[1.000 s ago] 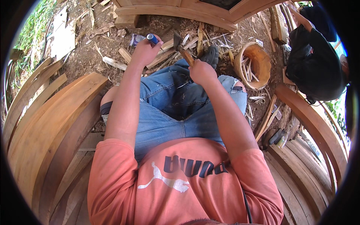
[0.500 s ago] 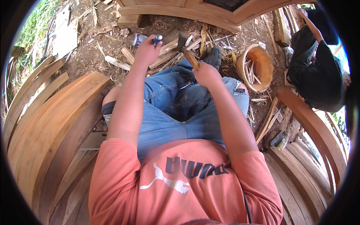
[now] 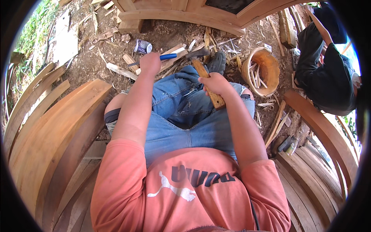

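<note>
My left hand (image 3: 150, 63) is closed around a chisel with a blue handle (image 3: 167, 57), held out over the ground past my left knee. My right hand (image 3: 215, 83) grips the wooden handle of a hammer (image 3: 207, 83), whose dark head (image 3: 196, 53) points away from me near my shoe. Both hands are above my jeans-clad legs. Small wood offcuts (image 3: 170, 52) lie on the dirt just beyond the chisel.
Long curved wooden planks (image 3: 50, 131) are stacked to my left and further curved ones (image 3: 324, 131) to my right. A round wooden bowl (image 3: 259, 69) with shavings sits at the right. A person in dark clothes (image 3: 328, 73) crouches at the far right. A wooden frame (image 3: 185, 13) lies ahead.
The hammer has swung down from the raised position toward my lap. My left hand with the chisel has shifted slightly nearer.
</note>
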The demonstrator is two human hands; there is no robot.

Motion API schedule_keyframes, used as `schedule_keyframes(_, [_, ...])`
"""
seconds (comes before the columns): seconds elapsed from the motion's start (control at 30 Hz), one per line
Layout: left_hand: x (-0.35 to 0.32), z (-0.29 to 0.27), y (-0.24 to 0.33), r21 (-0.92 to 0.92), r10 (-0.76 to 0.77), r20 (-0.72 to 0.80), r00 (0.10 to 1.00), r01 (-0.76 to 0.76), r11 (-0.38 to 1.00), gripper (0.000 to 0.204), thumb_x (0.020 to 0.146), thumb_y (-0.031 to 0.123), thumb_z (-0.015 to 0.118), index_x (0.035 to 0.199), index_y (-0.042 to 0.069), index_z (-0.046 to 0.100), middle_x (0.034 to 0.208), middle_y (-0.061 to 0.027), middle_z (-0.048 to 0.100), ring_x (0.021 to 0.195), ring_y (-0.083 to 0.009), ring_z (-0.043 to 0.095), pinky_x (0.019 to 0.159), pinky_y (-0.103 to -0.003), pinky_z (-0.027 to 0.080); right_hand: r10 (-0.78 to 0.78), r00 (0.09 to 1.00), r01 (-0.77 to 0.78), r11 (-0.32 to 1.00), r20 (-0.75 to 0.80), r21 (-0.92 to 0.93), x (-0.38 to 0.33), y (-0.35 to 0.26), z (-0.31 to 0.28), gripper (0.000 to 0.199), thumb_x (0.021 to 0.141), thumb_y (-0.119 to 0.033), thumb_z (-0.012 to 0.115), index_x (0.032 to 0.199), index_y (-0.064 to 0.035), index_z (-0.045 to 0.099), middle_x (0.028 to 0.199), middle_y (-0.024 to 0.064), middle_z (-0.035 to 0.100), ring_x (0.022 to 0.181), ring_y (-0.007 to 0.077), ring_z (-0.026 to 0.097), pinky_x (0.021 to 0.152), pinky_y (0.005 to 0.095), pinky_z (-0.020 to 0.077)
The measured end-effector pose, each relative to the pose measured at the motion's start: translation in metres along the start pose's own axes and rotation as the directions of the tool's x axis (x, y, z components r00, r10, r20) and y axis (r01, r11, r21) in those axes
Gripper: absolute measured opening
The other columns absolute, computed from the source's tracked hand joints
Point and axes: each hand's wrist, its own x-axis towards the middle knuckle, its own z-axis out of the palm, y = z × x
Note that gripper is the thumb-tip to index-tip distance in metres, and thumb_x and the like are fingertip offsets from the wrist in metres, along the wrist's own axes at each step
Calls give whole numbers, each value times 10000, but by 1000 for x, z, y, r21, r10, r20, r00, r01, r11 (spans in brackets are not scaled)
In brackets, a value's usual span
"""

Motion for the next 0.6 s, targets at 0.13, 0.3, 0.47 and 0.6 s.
schedule_keyframes(0.13, [-12, -22, 11, -84, 37, -58, 998, -41, 996, 300, 915, 329, 829, 1127, 120, 789, 1073, -145, 790, 1056, -374, 754, 934, -511, 589, -47, 995, 17, 945, -83, -327, 3, 2, 6, 488, 991, -332, 789, 1267, 52, 665, 950, 160, 745, 884, 327, 746, 824, 457, 611])
schedule_keyframes(0.3, [-50, -120, 39, -270, 133, 164, 977, -85, 959, 280, 882, 293, 851, 1083, 102, 814, 1030, -154, 794, 1012, -358, 761, 897, -476, 581, -707, 587, 290, 639, -395, -713, -48, -20, 15, 626, 883, -357, 871, 1377, -31, 666, 1364, 199, 679, 1341, 412, 615, 1145, 516, 497])
schedule_keyframes(0.47, [-104, -195, 58, -525, 320, 270, 908, -140, 840, 312, 841, 240, 879, 1096, 67, 833, 986, -111, 809, 909, -229, 758, 849, -368, 565, -978, 186, 406, 160, -91, -900, -89, -51, -12, 514, 873, -358, 855, 1266, -62, 705, 1442, 174, 646, 1416, 373, 559, 1214, 490, 425])
schedule_keyframes(0.6, [-149, -236, 70, -641, 432, 240, 869, -193, 743, 258, 908, 240, 849, 1080, 50, 814, 901, -81, 777, 832, -141, 685, 780, -344, 541, -898, 387, 484, 5, 210, -875, -125, -60, -31, 334, 949, -373, 772, 1102, -88, 687, 1095, 96, 719, 1078, 301, 712, 1059, 468, 503])
